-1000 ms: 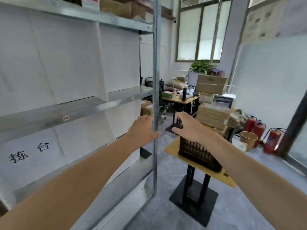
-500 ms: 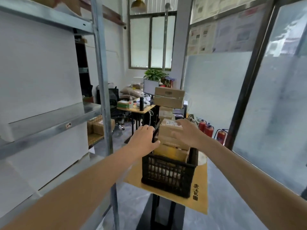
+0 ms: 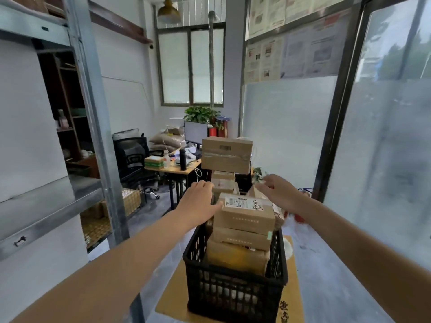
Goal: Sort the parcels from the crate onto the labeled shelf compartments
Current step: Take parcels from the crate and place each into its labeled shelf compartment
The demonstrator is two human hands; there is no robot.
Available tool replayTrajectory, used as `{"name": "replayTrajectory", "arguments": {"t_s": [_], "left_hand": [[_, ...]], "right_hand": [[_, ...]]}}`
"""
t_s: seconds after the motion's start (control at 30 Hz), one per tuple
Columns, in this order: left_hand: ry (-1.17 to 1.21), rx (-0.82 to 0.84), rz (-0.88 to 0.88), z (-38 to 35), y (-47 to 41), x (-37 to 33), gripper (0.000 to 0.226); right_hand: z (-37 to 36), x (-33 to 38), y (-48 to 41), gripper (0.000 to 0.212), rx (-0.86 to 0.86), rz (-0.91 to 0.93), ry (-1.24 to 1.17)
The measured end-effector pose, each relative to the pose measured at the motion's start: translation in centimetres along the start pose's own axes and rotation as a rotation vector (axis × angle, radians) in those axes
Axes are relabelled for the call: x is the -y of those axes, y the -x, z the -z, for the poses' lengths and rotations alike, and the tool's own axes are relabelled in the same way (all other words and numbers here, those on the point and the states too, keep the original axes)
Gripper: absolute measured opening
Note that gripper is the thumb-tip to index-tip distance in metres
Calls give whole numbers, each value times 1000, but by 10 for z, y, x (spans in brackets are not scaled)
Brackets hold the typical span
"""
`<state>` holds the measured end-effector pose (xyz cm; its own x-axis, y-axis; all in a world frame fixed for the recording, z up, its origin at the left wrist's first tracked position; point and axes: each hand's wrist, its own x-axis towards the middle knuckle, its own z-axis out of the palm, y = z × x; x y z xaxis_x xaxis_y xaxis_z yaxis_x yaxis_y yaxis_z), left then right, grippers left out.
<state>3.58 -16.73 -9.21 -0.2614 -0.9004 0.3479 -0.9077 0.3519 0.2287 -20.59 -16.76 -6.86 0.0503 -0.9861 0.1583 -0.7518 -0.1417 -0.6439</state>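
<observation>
A black plastic crate (image 3: 235, 292) stands on a small wooden table (image 3: 172, 297) in front of me, stacked with brown cardboard parcels. The top parcel (image 3: 245, 212) has a white label with handwriting. My left hand (image 3: 199, 203) is at that parcel's left side, thumb touching its edge, fingers apart. My right hand (image 3: 278, 191) hovers open just behind and right of the parcel, holding nothing. The metal shelf (image 3: 49, 199) is on my left.
A shelf post (image 3: 98, 127) rises at left. Behind the crate stand more stacked boxes (image 3: 226, 153), a desk (image 3: 172, 169) with a monitor and an office chair (image 3: 133, 159). A glass partition (image 3: 382, 148) runs along the right.
My view has swung right from the shelf to the crate. Both hands have come closer to the top parcel, one on either side of it.
</observation>
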Motion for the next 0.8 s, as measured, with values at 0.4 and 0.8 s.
{"name": "replayTrajectory", "arguments": {"t_s": [0.4,0.8], "left_hand": [[-88,-12,172,-13,-150,40,59],[53,-68,420,-37,-236,95,58]], "right_hand": [[32,-35,-188,49,-95,146,-35],[11,-85,-298,64,135,29,-224]]}}
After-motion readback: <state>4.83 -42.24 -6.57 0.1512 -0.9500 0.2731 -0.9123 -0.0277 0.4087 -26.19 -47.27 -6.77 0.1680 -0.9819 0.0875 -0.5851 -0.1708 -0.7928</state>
